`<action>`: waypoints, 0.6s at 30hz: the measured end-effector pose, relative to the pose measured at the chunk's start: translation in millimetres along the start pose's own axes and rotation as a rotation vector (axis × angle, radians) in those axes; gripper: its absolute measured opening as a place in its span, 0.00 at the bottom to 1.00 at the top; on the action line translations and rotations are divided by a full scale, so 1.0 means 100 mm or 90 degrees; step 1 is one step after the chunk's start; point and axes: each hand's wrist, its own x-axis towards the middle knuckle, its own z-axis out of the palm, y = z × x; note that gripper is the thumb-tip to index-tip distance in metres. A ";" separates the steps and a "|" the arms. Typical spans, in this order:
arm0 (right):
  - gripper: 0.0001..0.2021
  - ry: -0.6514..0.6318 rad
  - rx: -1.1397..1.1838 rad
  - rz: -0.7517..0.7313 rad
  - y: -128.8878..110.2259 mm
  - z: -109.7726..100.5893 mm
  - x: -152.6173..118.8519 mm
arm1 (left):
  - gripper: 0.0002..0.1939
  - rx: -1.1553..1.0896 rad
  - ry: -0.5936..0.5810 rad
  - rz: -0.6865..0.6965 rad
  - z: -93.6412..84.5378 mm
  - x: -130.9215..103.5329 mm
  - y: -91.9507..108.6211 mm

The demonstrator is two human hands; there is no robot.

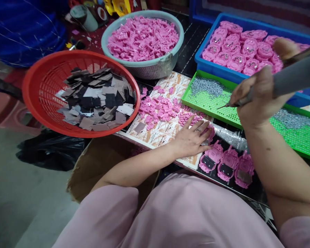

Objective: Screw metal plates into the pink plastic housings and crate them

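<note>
My right hand is wrapped round a grey electric screwdriver, whose thin bit points left over a green perforated tray. Small silver screws lie heaped in that tray. My left hand rests palm down on the work surface, fingers spread, by a pile of tiny pink parts. Part of a pink casing shows beside its fingertips. To the right, three pink plastic casings lie in a row, each with a dark or brownish plate set in it.
A red basket of dark and grey plates stands at left. Behind is a grey-green basket of pink parts. At back right, a blue crate holds pink assemblies. Loose pink pieces lie on a patterned board.
</note>
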 end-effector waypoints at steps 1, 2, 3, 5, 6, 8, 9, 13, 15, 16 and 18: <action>0.23 0.001 -0.009 -0.007 0.06 0.00 0.02 | 0.31 0.003 -0.002 -0.001 0.00 0.00 0.00; 0.21 0.001 -0.012 -0.018 0.13 0.01 0.03 | 0.31 0.006 -0.006 0.000 0.00 0.00 0.00; 0.21 -0.001 -0.011 -0.028 0.18 0.02 0.03 | 0.30 0.008 -0.008 0.001 -0.01 0.00 0.00; 0.21 -0.012 -0.017 -0.017 0.26 0.04 0.02 | 0.30 0.009 -0.010 0.006 -0.01 0.00 0.00; 0.21 -0.008 -0.023 -0.015 0.28 0.05 0.01 | 0.30 0.008 -0.008 0.007 -0.01 0.00 -0.01; 0.20 -0.008 -0.042 -0.013 0.28 0.08 0.00 | 0.30 0.003 -0.002 0.005 0.00 0.00 -0.01; 0.20 -0.012 -0.049 -0.011 0.28 0.09 -0.01 | 0.30 0.001 0.002 0.003 0.01 -0.01 -0.01; 0.20 -0.011 -0.076 -0.009 0.31 0.11 -0.01 | 0.29 -0.004 0.019 0.005 0.02 -0.01 -0.01; 0.21 -0.006 -0.090 -0.006 0.33 0.11 -0.01 | 0.29 -0.007 0.017 0.007 0.02 -0.01 -0.01; 0.21 -0.004 -0.089 -0.008 0.33 0.11 -0.01 | 0.29 -0.008 0.016 0.007 0.02 -0.01 -0.01; 0.22 -0.002 -0.076 -0.016 0.29 0.09 0.00 | 0.29 -0.008 0.012 0.004 0.01 -0.01 -0.01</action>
